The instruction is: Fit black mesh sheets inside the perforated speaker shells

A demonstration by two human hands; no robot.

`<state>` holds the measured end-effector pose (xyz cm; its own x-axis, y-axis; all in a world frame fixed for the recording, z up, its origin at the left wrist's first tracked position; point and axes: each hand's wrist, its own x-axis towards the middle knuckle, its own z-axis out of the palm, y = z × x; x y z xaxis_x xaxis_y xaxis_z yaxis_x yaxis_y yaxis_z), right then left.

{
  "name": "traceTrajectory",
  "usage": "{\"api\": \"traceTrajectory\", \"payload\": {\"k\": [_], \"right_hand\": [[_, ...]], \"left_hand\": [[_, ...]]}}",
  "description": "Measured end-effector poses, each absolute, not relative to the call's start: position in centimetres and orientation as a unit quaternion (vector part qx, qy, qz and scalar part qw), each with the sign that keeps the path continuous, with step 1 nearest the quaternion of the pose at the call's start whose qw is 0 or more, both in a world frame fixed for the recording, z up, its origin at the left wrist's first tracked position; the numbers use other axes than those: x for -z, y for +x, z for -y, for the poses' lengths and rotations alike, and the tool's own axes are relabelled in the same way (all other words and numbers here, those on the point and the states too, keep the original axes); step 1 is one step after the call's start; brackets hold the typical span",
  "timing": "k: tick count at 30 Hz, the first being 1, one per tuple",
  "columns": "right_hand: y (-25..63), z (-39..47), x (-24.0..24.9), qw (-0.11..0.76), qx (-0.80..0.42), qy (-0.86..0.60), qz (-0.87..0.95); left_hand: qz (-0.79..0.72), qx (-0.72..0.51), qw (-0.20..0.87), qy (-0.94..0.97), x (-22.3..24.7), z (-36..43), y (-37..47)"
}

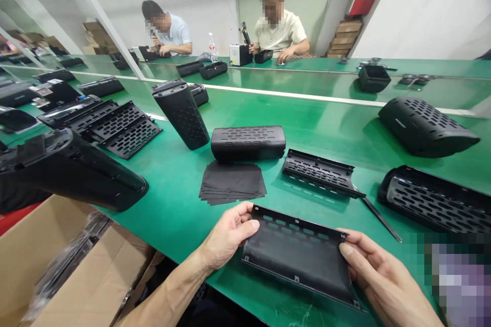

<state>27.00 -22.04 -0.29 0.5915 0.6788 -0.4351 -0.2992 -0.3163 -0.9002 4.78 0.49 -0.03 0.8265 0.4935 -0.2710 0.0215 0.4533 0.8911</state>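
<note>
I hold a black perforated plastic grille panel (299,255) over the near edge of the green table (180,204). My left hand (228,235) grips its left end, thumb on top. At its right end my right hand (378,276) does the same. A dark cloth sheet lies inside the panel. Just beyond it sits a stack of thin black fabric sheets (232,181). Behind that lies a black speaker housing (248,142), and another grille panel (318,171) rests to the right.
An upright black housing (181,112) leans at centre left. Stacked grilles (115,125) and a large black shell (72,168) lie left, above an open cardboard box (57,271). Curved grilles (425,125) lie right. Two people work across the table.
</note>
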Motion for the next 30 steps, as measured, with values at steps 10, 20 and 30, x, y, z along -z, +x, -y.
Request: {"api": "traceTrajectory", "payload": {"k": [10, 20, 30], "right_hand": [[27.4, 22.3, 1.3, 0.563, -0.453, -0.681, 0.117], [27.7, 22.8, 2.1, 0.541, -0.413, -0.716, 0.157], [27.2, 22.8, 1.6, 0.526, -0.331, -0.757, 0.202]], "left_hand": [[-0.25, -0.161, 0.816, 0.496, -0.1, -0.2, 5.1], [-0.172, -0.142, 0.834, 0.505, 0.5, -0.9, 4.0], [-0.157, -0.129, 0.835, 0.512, 0.1, -0.9, 3.8]]}}
